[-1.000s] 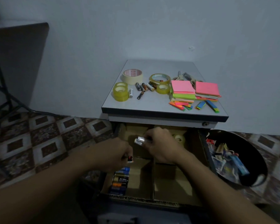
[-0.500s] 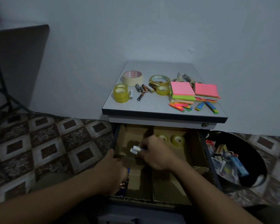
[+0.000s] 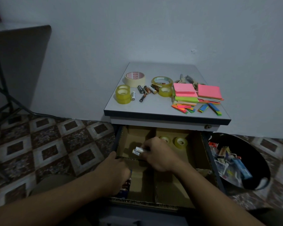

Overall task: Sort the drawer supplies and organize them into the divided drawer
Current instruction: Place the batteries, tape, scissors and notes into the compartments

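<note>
Left hand lower; two batteries

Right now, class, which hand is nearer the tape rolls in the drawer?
Right. The right hand, holding batteries, sits just front-left of the tape rolls; the left hand is farther off, at the drawer's near-left compartment.
</note>
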`<state>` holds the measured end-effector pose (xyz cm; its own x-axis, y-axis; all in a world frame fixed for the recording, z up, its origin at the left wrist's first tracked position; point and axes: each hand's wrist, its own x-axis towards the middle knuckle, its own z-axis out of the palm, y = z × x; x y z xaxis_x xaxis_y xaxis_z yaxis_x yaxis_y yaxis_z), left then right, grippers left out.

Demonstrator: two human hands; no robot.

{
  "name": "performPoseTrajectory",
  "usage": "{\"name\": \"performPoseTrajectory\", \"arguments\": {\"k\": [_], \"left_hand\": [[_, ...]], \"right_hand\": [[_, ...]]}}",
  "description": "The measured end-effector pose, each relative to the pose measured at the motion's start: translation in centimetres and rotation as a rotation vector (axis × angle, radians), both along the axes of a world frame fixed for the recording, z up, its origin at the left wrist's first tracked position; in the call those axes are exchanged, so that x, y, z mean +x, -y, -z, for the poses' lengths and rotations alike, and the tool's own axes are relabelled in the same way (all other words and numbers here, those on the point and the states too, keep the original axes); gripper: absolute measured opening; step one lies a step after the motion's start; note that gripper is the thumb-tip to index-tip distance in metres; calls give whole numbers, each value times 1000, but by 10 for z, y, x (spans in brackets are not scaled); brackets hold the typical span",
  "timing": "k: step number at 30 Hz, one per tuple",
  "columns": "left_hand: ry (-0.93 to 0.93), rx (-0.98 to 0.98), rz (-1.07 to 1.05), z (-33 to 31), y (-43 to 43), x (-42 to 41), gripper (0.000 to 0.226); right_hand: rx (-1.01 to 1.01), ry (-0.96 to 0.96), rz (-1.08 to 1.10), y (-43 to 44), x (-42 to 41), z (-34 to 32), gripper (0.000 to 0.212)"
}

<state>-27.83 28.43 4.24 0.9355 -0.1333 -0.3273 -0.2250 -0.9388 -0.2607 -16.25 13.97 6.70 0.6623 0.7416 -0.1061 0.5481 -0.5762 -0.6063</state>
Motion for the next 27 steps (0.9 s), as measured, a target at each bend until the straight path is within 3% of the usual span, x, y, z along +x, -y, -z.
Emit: {"name": "performPoseTrajectory", "arguments": {"k": [7, 13, 18, 22, 27], "left_hand": [[65, -147, 33, -2, -9, -3, 23], [210, -587, -60, -12, -27, -6, 25], [457, -620, -173, -2, -51, -1, 41], [323, -596, -347, 4, -61, 7, 45], [257, -646, -388, 7, -65, 13, 48]], "right_hand": [[-2, 0, 10, 0, -2, 4, 14], [16, 8, 1, 1, -12, 4, 13], [19, 34, -27, 1, -25, 5, 12], [-15, 55, -82, -3, -39, 15, 9], [-112, 143, -183, -17, -50, 30, 10]]}}
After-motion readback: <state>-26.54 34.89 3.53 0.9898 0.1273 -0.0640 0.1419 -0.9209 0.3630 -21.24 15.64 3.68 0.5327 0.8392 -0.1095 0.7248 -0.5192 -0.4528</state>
